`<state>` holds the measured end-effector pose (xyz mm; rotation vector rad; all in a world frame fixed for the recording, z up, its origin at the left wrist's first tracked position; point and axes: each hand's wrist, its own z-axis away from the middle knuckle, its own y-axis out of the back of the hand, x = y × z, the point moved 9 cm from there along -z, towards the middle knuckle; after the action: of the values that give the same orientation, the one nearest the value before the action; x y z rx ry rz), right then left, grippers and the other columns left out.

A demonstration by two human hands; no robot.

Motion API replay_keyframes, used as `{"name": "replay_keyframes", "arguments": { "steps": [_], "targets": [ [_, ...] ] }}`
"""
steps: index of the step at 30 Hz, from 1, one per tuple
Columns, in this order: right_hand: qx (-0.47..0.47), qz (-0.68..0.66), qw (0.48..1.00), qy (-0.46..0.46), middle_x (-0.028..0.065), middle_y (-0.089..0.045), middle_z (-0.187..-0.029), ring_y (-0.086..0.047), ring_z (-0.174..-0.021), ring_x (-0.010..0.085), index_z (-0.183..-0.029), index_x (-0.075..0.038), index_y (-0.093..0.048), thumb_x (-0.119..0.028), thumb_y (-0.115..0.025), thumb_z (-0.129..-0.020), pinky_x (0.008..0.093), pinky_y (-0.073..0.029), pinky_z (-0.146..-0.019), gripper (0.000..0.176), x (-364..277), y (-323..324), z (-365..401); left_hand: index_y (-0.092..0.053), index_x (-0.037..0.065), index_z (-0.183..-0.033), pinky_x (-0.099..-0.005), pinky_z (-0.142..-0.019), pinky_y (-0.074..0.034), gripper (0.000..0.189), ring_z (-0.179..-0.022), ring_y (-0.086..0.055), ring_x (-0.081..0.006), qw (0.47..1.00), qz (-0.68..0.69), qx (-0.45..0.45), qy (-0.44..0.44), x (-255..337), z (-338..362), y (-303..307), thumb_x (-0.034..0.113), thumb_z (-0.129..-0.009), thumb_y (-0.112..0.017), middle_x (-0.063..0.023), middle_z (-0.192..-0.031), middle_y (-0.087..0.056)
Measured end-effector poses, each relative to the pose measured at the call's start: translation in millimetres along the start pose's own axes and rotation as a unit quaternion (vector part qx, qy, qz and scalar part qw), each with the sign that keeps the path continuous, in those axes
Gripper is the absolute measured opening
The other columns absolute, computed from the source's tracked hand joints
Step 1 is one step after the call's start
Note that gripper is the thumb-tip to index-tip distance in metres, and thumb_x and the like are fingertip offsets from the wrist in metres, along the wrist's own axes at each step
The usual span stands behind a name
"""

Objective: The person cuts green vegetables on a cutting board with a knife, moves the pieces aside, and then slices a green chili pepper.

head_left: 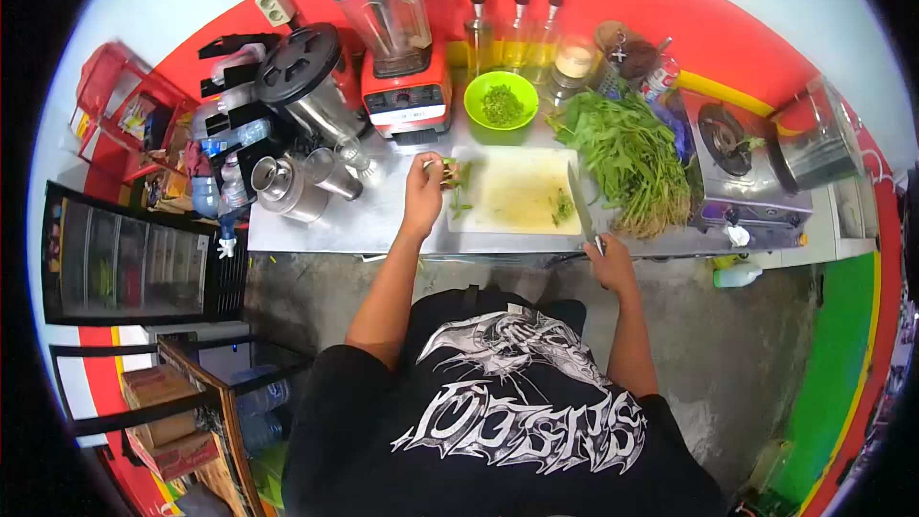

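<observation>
Past the black shirt (507, 402), green stems (453, 175) are gripped by the left hand (424, 193) at nine o'clock on the cutting board (517, 193); a knife (579, 199) is clasped by the right hand (609, 263) at three. The left hand may be nicked if the stems slip.

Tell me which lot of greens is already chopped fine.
The greens in the bowl behind the board: small cut bits. The bunch right of the board lies whole; the left hand holds a few stalks.
</observation>
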<state>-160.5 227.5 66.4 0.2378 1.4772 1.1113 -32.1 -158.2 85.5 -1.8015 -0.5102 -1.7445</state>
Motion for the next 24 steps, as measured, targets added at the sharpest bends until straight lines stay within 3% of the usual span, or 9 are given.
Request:
{"name": "replay_keyframes", "arguments": {
  "steps": [5, 7, 9, 10, 11, 13, 17, 23, 24],
  "targets": [
    [0.005, -0.008, 1.000, 0.018, 0.0252, -0.068, -0.090, -0.065, -0.084, 0.0423, -0.104, 0.005, -0.065, -0.028, -0.069, -0.093, 0.0470, -0.049, -0.076, 0.035, -8.9, 1.7, -5.4, -0.060, 0.006, -0.107, -0.0284, -0.072, -0.049, 0.008, -0.082, -0.063, -0.0116, 0.993, -0.082, -0.048, -0.070, 7.5, -3.3, -32.5, 0.013, -0.103, -0.057, -0.0038, -0.094, -0.067],
    [-0.025, -0.003, 1.000, 0.013, 0.0224, -0.068, -0.088, -0.066, -0.079, 0.0341, -0.109, 0.004, -0.065, -0.033, -0.070, -0.093, 0.0452, -0.051, -0.076, 0.041, -4.1, -6.3, -9.5, -0.061, 0.005, -0.104, -0.0319, -0.069, -0.051, 0.008, -0.078, -0.067, -0.0168, 0.991, -0.115, -0.040, -0.048, -2.7, -2.2, -44.9, 0.010, -0.098, -0.061, -0.0076, -0.089, -0.071],
    [-0.050, -0.039, 0.998, -0.014, 0.0205, -0.067, -0.085, -0.066, -0.077, 0.0334, -0.108, 0.004, -0.065, -0.031, -0.069, -0.093, 0.0447, -0.050, -0.073, 0.039, 7.3, -14.9, -10.1, -0.061, 0.004, -0.106, -0.0374, -0.066, -0.054, 0.014, -0.074, -0.071, -0.0257, 0.927, -0.346, -0.078, -0.117, -0.8, 3.6, -73.3, 0.011, -0.094, -0.065, -0.0136, -0.082, -0.072],
    [-0.039, -0.014, 0.999, -0.004, 0.0191, -0.067, -0.083, -0.065, -0.076, 0.0333, -0.106, 0.004, -0.065, -0.030, -0.069, -0.094, 0.0444, -0.050, -0.072, 0.037, 4.8, -13.6, -9.9, -0.061, 0.004, -0.106, -0.0419, -0.064, -0.054, 0.019, -0.071, -0.071, -0.0329, 0.925, -0.349, -0.093, -0.121, -2.5, 6.7, -86.7, 0.013, -0.091, -0.069, -0.0165, -0.078, -0.072],
    [-0.028, 0.011, 1.000, 0.007, 0.0177, -0.066, -0.081, -0.065, -0.075, 0.0332, -0.105, 0.004, -0.065, -0.030, -0.069, -0.094, 0.0442, -0.049, -0.071, 0.036, 1.7, -12.4, -10.3, -0.061, 0.006, -0.108, -0.0429, -0.070, -0.055, 0.022, -0.079, -0.071, -0.0332, 0.894, -0.421, -0.131, -0.075, -15.3, 9.0, -98.8, 0.013, -0.089, -0.071, -0.0142, -0.081, -0.072],
    [-0.040, 0.004, 0.999, 0.000, 0.0164, -0.066, -0.080, -0.065, -0.075, 0.0327, -0.103, 0.003, -0.065, -0.029, -0.070, -0.093, 0.0439, -0.049, -0.071, 0.034, -2.6, -9.8, -3.6, -0.060, 0.008, -0.113, -0.0437, -0.079, -0.054, 0.032, -0.091, -0.068, -0.0337, 0.850, -0.465, -0.183, -0.164, -14.8, 21.5, -124.5, 0.011, -0.085, -0.076, -0.0134, -0.091, -0.071],
    [-0.009, -0.018, 1.000, 0.009, 0.0231, -0.068, -0.089, -0.067, -0.084, 0.0405, -0.103, 0.002, -0.065, -0.032, -0.070, -0.093, 0.0459, -0.050, -0.075, 0.036, 8.0, -1.9, 4.0, -0.059, 0.008, -0.117, -0.0474, -0.085, -0.053, 0.042, -0.102, -0.064, -0.0372, 0.860, -0.407, -0.230, -0.203, -18.0, 35.5, -143.8, 0.012, -0.079, -0.078, -0.0154, -0.106, -0.069],
    [0.004, -0.005, 0.999, -0.047, 0.0230, -0.066, -0.086, -0.063, -0.078, 0.0398, -0.100, 0.002, -0.064, -0.030, -0.070, -0.093, 0.0462, -0.049, -0.073, 0.034, 32.8, 11.0, 18.4, -0.063, 0.007, -0.114, -0.0460, -0.092, -0.049, 0.043, -0.104, -0.059, -0.0378, 0.872, -0.422, -0.142, -0.204, -34.7, 27.1, -115.5, 0.014, -0.076, -0.082, -0.0148, -0.113, -0.065],
    [0.015, 0.002, 1.000, -0.011, 0.0167, -0.064, -0.078, -0.060, -0.070, 0.0284, -0.101, 0.002, -0.065, -0.028, -0.071, -0.092, 0.0413, -0.047, -0.069, 0.032, 28.9, 12.9, 16.9, -0.069, 0.006, -0.104, -0.0454, -0.091, -0.050, 0.034, -0.102, -0.060, -0.0368, 0.863, -0.440, -0.136, -0.207, -35.8, 27.5, -114.7, 0.015, -0.075, -0.083, -0.0144, -0.108, -0.067]
  ]
}}
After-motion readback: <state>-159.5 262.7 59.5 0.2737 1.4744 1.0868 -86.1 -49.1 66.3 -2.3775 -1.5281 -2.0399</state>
